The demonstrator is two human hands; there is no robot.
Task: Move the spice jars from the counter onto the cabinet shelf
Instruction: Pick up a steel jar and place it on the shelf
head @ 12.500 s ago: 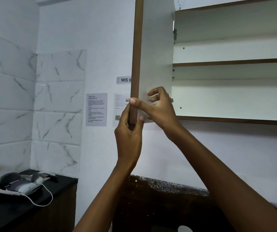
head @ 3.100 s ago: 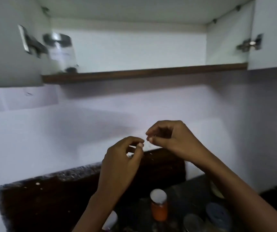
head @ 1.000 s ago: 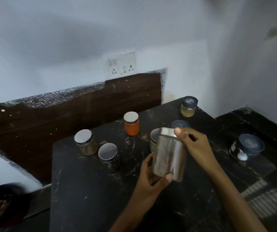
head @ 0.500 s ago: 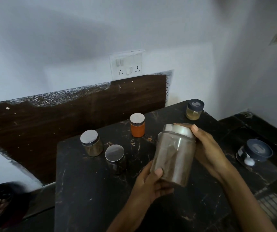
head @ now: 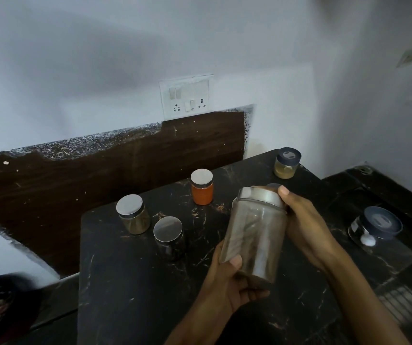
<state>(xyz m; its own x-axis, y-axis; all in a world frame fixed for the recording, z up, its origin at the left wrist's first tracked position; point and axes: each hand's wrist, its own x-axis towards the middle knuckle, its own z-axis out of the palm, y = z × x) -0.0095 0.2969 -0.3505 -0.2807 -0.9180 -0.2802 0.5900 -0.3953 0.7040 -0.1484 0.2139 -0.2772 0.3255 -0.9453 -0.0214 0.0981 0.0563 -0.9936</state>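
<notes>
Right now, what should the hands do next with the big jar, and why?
Probably lift the tall jar up toward the cabinet shelf: the left hand and right hand both grip it, tilted, clear of the counter.

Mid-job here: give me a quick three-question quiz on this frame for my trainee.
1. True or false: the tall jar stands on the counter.
2. Which hand holds the tall jar's base? A left, B right, C neither.
3. Fill in: the orange jar has a ___ lid.
Key: 1 false, both hands hold it tilted above the counter. 2 A: left hand at the base, right hand at the lid end. 3 silver.
</notes>
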